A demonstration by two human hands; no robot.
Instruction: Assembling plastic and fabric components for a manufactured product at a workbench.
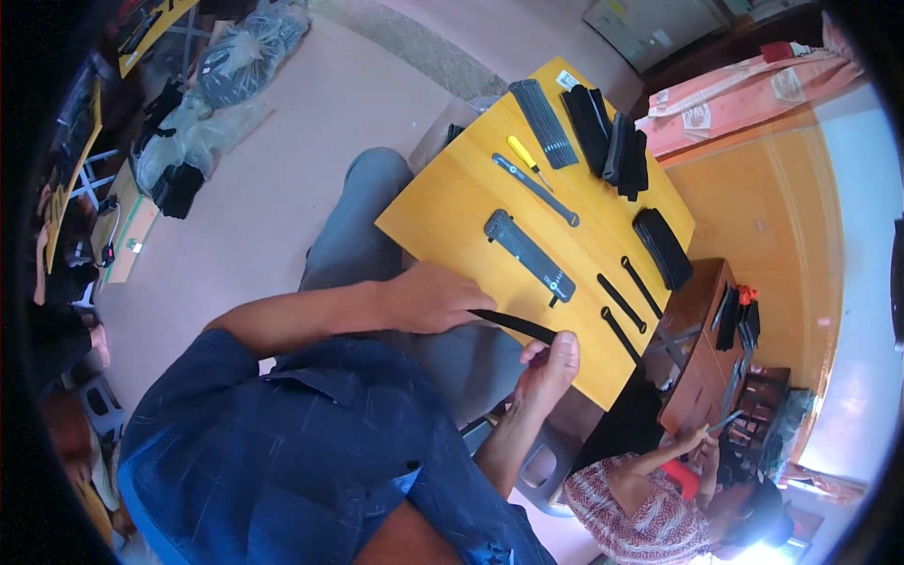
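Note:
A narrow black strap [513,323] stretches between my hands, just off the near edge of the yellow table [443,209]. My left hand [428,297] is closed on one end, its fingertips partly hidden. With thumb on top, my right hand [551,365] pinches the other end. On the table beyond the strap lies a dark grey flat panel [530,254] with small black tabs. Farther off are a long grey strip [537,190] with a hole at one end and a yellow-handled screwdriver [521,151]. Three black straps with looped ends, one of them here [621,303], lie at the right.
Grey strips [543,122] lie side by side at the table's far end, by black fabric bundles [593,132] and a black stack [663,249]. Another person [650,504] sits at the lower right by a wooden cabinet [697,377]. Plastic bags [250,56] rest on the floor at left.

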